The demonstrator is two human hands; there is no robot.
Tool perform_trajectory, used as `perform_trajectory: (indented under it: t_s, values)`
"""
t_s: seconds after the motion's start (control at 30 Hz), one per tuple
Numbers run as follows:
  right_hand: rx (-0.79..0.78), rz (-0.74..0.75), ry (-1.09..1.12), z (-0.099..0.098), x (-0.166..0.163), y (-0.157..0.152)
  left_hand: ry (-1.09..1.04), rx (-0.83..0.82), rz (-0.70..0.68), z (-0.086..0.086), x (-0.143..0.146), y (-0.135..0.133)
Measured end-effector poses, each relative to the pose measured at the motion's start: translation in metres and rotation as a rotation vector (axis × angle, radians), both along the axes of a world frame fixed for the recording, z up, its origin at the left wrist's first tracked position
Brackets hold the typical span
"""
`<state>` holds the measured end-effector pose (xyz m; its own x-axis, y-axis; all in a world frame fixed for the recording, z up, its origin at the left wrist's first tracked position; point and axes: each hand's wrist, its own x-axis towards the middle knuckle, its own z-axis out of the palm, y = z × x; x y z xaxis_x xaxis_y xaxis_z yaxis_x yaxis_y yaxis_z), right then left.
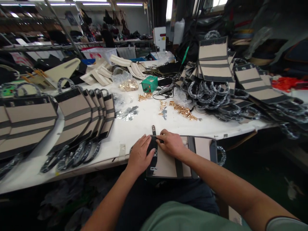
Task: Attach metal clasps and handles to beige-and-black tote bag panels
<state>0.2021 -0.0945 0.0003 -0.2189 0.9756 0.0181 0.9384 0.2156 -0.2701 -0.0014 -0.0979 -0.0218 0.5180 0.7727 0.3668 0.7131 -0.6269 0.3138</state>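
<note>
Tote bag (168, 165), beige and black, lies at the counter's (134, 128) near edge, pressed flat under the left hand's (139, 156) spread grip to steady it while the right hand's (172, 144) grip pinches its black top band.

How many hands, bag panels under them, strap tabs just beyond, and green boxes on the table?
hands: 2 (left hand, right hand)
bag panel: 1
strap tab: 1
green box: 1
Total: 5
</note>
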Motion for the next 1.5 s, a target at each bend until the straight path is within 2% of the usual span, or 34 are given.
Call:
perform_trajectory:
  t_s: [0.1,0.27,0.47,0.87,1.2,1.5]
  values:
    - [-0.007,-0.026,0.006,-0.002,-0.001,0.001,0.111,-0.056,-0.014,-0.007,0.004,0.019]
    - [0.016,-0.069,0.007,-0.006,-0.003,0.001,0.195,-0.078,-0.005,-0.002,0.002,0.017]
    - [0.013,-0.088,0.001,-0.005,-0.008,-0.002,0.193,-0.048,-0.019,0.000,0.002,0.018]
    - [0.017,-0.155,0.022,-0.010,-0.017,0.001,0.171,0.038,-0.104,-0.016,-0.002,0.024]
    - [-0.027,-0.056,0.087,-0.012,0.003,0.003,0.157,0.015,-0.105,-0.015,-0.004,0.025]
    - [-0.015,0.034,-0.010,-0.020,-0.009,-0.015,0.175,0.000,-0.113,-0.015,-0.003,0.027]
